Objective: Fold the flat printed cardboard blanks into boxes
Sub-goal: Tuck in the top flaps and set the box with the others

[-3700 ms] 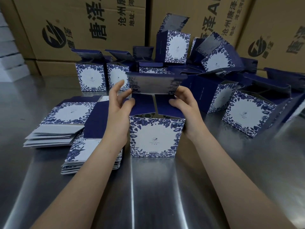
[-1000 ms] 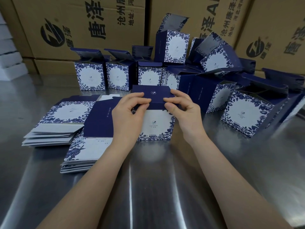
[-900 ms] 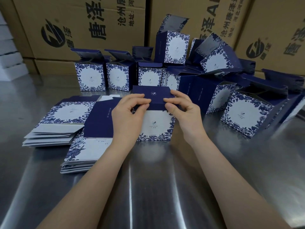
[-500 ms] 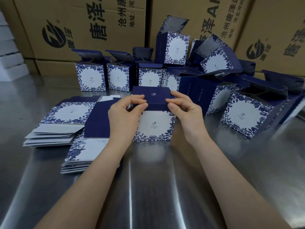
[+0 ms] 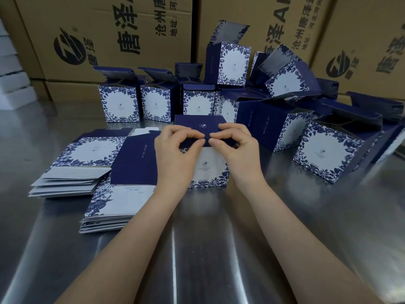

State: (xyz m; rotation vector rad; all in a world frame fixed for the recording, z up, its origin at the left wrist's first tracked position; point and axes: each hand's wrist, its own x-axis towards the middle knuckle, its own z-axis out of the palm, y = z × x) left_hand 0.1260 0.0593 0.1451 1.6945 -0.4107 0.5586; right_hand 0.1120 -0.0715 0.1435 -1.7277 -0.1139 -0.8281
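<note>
A blue-and-white floral box (image 5: pixel 210 170) stands upright on the steel table in the middle, its navy lid lying flat on top. My left hand (image 5: pixel 175 156) and my right hand (image 5: pixel 238 154) pinch the lid's front edge, fingertips nearly meeting at the centre. Two stacks of flat printed blanks lie to the left: one stack (image 5: pixel 74 167) further left, another stack (image 5: pixel 114 200) partly under my left forearm.
Several folded boxes (image 5: pixel 119 104) with raised lids stand in a row and a loose pile behind and to the right, one large box (image 5: pixel 328 154) at the right. Brown shipping cartons (image 5: pixel 109 36) wall off the back. The steel table (image 5: pixel 208 249) reaches toward me.
The box lid went from raised to folded down flat. Over the last second both hands slid inward along the lid's front edge until the fingertips almost touch.
</note>
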